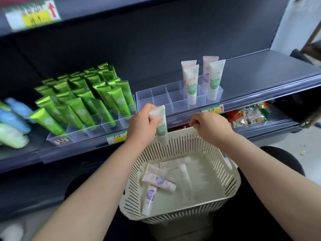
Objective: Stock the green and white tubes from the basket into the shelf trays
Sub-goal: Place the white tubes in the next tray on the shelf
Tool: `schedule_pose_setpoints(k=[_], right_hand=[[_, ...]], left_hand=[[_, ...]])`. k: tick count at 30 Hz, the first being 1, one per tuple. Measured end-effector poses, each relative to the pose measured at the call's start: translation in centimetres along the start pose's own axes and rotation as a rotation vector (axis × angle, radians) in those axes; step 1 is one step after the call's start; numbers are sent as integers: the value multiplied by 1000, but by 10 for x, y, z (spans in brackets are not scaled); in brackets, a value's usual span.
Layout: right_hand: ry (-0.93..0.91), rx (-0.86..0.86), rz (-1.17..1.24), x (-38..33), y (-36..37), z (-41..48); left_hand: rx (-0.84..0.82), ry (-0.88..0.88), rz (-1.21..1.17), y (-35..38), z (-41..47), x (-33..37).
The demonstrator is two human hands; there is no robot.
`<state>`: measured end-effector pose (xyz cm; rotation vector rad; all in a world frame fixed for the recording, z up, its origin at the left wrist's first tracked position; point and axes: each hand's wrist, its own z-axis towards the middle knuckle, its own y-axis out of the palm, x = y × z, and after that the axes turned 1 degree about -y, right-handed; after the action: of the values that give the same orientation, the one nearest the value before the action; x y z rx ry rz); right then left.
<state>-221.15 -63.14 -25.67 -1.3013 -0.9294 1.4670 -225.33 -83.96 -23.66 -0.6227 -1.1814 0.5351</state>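
My left hand (pixel 141 125) grips a green and white tube (pixel 161 129) by its flat top end, cap hanging down above the far rim of the cream slotted basket (pixel 232 180). My right hand (pixel 207 126) pinches the basket's far rim. Inside the basket lie two purple and white tubes (pixel 159 180) and several pale tubes (pixel 185 181). On the shelf a clear divided tray (pixel 156 100) holds two green and white tubes (pixel 192 84) and a purple and white tube behind them, all at its right end; the left compartments are empty.
A second clear tray (pixel 83 131) to the left is packed with shiny green tubes (pixel 83 96). Blue and green bottles (pixel 12 122) lie at the far left. Snack packets (pixel 248 116) sit on the lower shelf at right. Yellow price tags line the shelf edge (pixel 212 110).
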Motion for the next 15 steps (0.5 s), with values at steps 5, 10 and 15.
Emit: schedule_pose_setpoints(k=[5,10,15], right_hand=[[24,-245,-15,11,51,-14],[39,-405,20,6,97,-28],[25,-521,-8,1,129,-35]], left_hand=[[-231,-222,103,36,-31,-37],[-371,-418,236,76,-73,-81],[-531,-667,286,97,-100,-115]])
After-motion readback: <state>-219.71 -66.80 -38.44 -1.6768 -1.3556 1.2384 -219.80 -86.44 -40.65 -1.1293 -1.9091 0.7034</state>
